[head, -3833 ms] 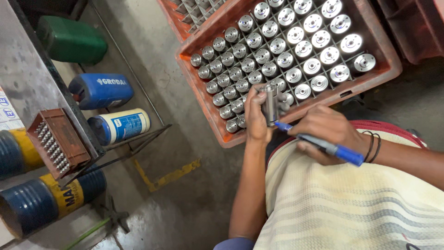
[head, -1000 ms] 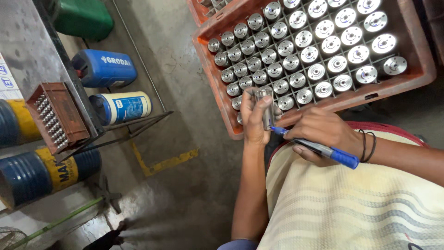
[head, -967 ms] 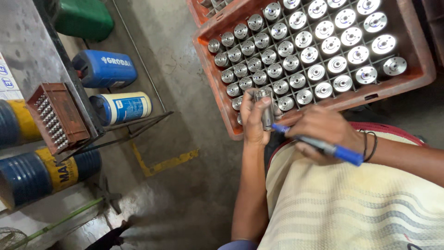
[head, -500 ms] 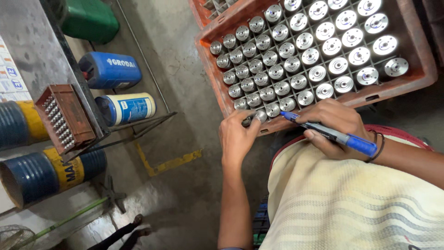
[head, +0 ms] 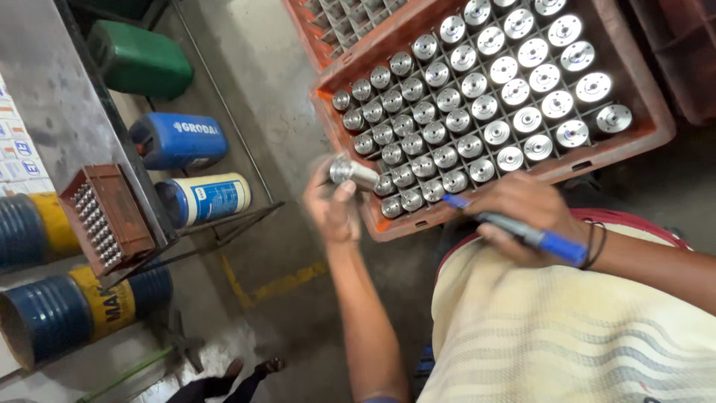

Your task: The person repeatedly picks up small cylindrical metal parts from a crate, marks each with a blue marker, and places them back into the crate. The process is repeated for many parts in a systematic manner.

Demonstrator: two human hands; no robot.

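The left hand grips a metal cylinder, blurred, just off the near-left corner of the red crate. The right hand is closed on a blue marker, its tip toward the crate's near rim. The crate holds rows of like cylinders. Left of the hands, cans lie under the bench.

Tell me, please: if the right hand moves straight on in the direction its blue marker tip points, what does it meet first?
Probably the metal cylinder held by the left hand. The blue marker in the right hand points left and slightly up, past the red crate corner. Depth is unclear, so it might pass beside it.
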